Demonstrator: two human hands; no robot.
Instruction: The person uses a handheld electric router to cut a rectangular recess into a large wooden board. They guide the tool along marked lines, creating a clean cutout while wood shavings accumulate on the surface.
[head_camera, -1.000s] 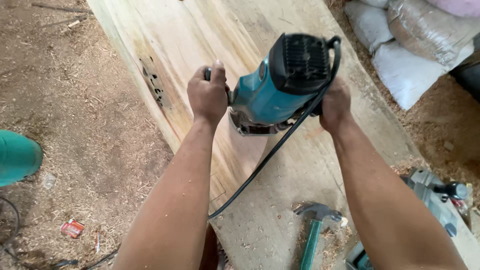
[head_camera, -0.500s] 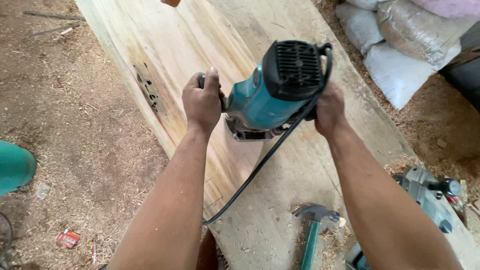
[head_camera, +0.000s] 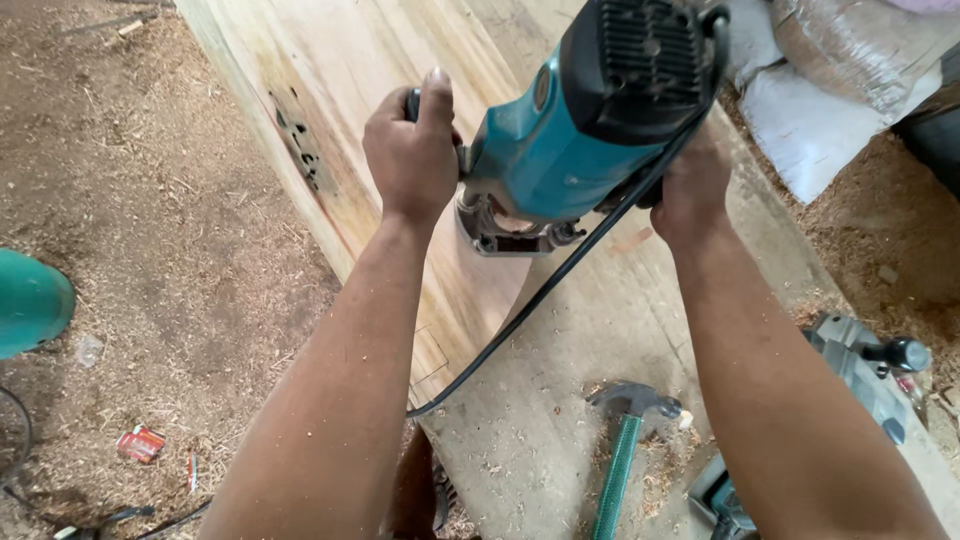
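Left hand (head_camera: 412, 150): wrapping closed around the router's left side handle.
Router (head_camera: 590, 110): standing upright on the wooden slab (head_camera: 560, 400), long axis vertical, base down; teal body, black vented cap, black cord (head_camera: 530, 305) trailing toward the viewer.
Right hand (head_camera: 690, 190): clasping the right handle, fingers hidden.
Hammer (head_camera: 625, 450): lying nearby.

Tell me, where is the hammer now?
In the head view the hammer lies low and right of centre on the plank, between the person's forearms, below the router and just left of the grey tool.
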